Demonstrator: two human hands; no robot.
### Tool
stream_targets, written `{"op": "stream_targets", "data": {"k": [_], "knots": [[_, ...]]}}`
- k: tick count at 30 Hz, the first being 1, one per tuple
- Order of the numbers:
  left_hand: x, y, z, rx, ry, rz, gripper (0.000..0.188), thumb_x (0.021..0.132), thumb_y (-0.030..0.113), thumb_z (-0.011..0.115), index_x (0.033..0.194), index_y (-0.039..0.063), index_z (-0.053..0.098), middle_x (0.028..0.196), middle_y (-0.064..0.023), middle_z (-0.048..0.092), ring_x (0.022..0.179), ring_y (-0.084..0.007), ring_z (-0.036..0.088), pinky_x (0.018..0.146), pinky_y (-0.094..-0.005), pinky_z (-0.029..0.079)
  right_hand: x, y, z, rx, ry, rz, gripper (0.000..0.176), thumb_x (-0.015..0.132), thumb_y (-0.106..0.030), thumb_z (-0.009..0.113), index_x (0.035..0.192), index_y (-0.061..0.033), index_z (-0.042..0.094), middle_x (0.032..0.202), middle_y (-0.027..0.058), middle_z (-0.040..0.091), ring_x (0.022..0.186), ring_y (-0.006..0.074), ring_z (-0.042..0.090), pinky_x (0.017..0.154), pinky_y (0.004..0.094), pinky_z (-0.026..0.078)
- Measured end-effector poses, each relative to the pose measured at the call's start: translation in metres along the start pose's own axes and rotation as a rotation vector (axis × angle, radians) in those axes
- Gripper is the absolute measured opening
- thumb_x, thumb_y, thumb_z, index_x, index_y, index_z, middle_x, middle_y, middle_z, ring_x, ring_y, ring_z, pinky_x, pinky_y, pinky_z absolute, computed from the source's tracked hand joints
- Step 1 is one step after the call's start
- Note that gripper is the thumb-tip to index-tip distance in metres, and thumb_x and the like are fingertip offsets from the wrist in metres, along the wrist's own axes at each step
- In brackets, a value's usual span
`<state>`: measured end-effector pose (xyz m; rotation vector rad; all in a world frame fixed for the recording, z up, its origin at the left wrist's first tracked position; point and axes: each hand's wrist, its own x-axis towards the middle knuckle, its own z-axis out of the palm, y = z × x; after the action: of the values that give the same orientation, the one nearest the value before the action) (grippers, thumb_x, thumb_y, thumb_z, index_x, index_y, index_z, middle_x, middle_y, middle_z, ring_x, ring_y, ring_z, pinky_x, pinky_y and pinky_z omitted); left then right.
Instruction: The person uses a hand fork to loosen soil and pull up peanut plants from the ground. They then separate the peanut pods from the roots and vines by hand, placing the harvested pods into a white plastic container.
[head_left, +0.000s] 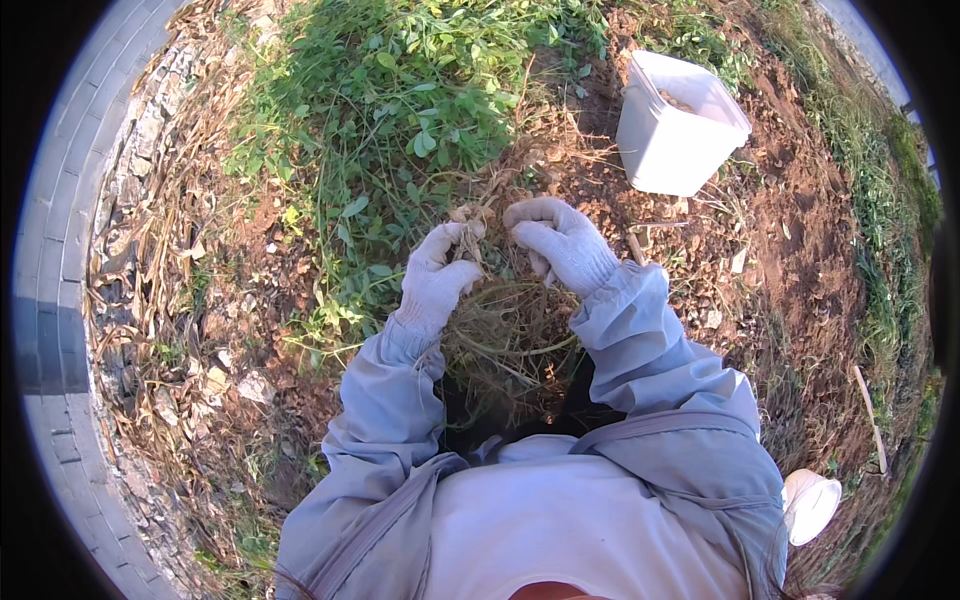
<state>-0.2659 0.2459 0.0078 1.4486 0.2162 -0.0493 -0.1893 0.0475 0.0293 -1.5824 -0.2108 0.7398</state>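
Note:
My left hand (439, 281), in a white knit glove, grips a pale clump of peanut pods and roots (471, 238) between thumb and fingers. Close on its right is my right hand (562, 240), gloved the same way, with fingers curled in toward the clump. Whether anything sits inside those curled fingers is hidden. Uprooted green peanut plants (375, 127) lie in a heap just beyond my left hand. Below both hands, a tangle of dry stems and roots (517, 337) spreads in front of my body.
A white square bucket (675, 150) stands ahead on the right, with brownish pods inside. Near my right wrist lies a wooden-handled tool (636, 246). A white round container (811, 506) is by my right side. Dry corn stalks (150, 300) and a paved path (56, 225) border the left.

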Motion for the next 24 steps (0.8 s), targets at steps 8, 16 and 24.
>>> {"op": "stream_targets", "data": {"k": [8,16,24], "knots": [[-0.008,-0.005,0.006,0.111,-0.079,0.082,0.045,0.075,-0.009,0.059,0.118,0.004,0.061,0.086,0.0005,0.059,0.067,-0.0073,0.051,0.063,-0.0214,0.043,0.011,0.002,0.021,-0.234,0.097,-0.011,0.044,0.092,-0.028,0.061,0.124,-0.0003,0.053,0.079,0.0033,0.060,0.059,0.0098,0.056,0.050,0.0261,0.048],[-0.006,-0.014,-0.004,0.215,-0.102,0.073,0.041,0.076,-0.005,0.067,0.116,0.005,0.064,0.100,-0.0008,0.065,0.091,-0.0094,0.059,0.082,-0.0255,0.047,0.020,0.000,0.012,-0.126,-0.150,0.105,0.033,0.091,-0.032,0.063,0.104,-0.0017,0.065,0.069,0.0010,0.057,0.054,0.0085,0.053,0.048,0.0273,0.045],[0.005,-0.010,-0.006,0.039,0.046,-0.010,0.041,0.073,-0.003,0.059,0.114,0.000,0.062,0.083,-0.0009,0.059,0.059,-0.0077,0.048,0.053,-0.0225,0.039,-0.023,-0.003,0.015,-0.560,-0.216,-0.234,0.033,0.090,-0.034,0.065,0.109,-0.0062,0.067,0.088,0.0138,0.070,0.081,0.0264,0.069,0.073,0.0359,0.054]]}}
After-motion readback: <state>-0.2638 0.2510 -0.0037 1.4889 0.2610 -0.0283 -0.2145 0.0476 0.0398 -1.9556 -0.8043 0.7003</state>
